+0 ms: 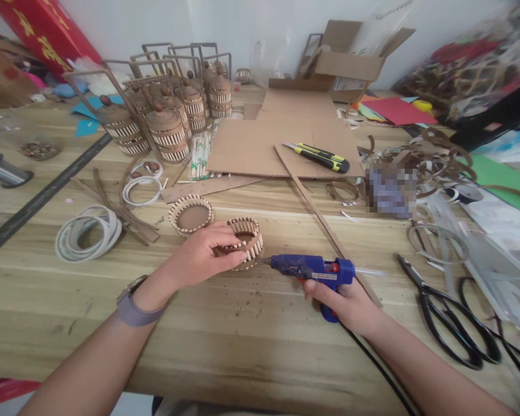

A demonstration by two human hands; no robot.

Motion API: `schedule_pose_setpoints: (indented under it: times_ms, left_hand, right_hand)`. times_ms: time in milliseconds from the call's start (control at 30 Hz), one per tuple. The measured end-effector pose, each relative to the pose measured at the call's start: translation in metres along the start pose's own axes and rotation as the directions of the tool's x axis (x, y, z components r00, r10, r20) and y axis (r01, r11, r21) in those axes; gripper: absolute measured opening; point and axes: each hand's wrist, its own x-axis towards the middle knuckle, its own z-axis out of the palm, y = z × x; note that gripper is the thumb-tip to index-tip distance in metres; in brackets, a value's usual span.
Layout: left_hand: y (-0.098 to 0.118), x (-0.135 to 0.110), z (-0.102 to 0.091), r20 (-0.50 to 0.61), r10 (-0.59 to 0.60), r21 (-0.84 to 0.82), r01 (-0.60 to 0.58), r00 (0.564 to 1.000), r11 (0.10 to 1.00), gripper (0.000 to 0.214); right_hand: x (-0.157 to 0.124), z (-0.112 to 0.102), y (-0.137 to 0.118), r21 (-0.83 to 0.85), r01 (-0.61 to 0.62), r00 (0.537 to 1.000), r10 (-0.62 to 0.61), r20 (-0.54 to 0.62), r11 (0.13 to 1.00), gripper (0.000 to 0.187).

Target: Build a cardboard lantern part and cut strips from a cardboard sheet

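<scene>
I can read no words: yellow characters (49,51) on the red panel (56,29), green print (196,171) on the pale strips (201,151) and the label (325,277) on my glue gun (301,264) are too blurred.

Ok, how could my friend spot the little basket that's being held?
On the wooden table, find the flat cardboard. Nearer than that is a blue glue gun, and just left of its tip sits the small round basket. The left hand grips this one, while no hand grips the similar basket beside it.
</scene>
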Motion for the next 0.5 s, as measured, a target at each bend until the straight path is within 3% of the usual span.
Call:
schedule_pose_setpoints:
  times_ms: [500]
  left_hand:
    - [-0.0004,-0.001,-0.0004,0.006,-0.025,-0.007,0.025,1.0,1.0,0.024]
  right_hand:
    - [-0.0014,0.0002,0.0029,-0.017,0.005,1.0,-0.005,-0.012,1.0,0.053]
